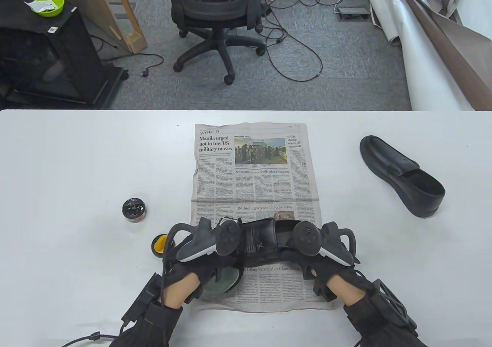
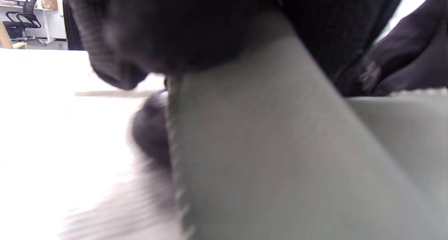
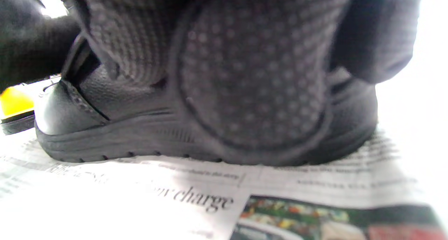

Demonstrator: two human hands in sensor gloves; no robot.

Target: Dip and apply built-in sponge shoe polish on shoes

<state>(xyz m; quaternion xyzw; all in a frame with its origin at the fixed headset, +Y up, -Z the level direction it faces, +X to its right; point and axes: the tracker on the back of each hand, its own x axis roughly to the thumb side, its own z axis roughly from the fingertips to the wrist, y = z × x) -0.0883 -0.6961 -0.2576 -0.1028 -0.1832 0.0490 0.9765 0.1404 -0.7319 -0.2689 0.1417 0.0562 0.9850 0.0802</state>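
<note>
A black shoe [image 1: 265,239] lies on the newspaper [image 1: 253,178] near the table's front edge, heel toward the right, mostly hidden under the two trackers. In the right wrist view its sole rests flat on the printed page. The right hand [image 1: 323,258] grips the shoe at its heel end, the dotted glove fingers [image 3: 252,75] wrapped over the upper and side. The left hand [image 1: 200,262] sits at the toe end with a grey-green cloth or sponge pad [image 1: 221,281] under its palm; the left wrist view shows that grey material [image 2: 262,156] close and blurred beneath dark glove fabric, and I cannot tell how the left fingers lie or whether they pinch it.

Just left of the left hand, a yellow lid or cap [image 1: 158,244] with a black rim lies on the bare table. Farther left and a little toward the rear stands a small round polish tin [image 1: 134,209], open, black inside. The second black shoe [image 1: 401,176] lies well apart near the right edge of the table, toe pointing to the rear, opening upward.

The table [image 1: 77,162] is white. Behind it the floor is grey carpet with loose cables, a black office chair [image 1: 219,12], a black cabinet [image 1: 50,55] carrying a green bowl [image 1: 47,5] at rear left, and rolled sheets of white and brown material [image 1: 434,43] at rear right.
</note>
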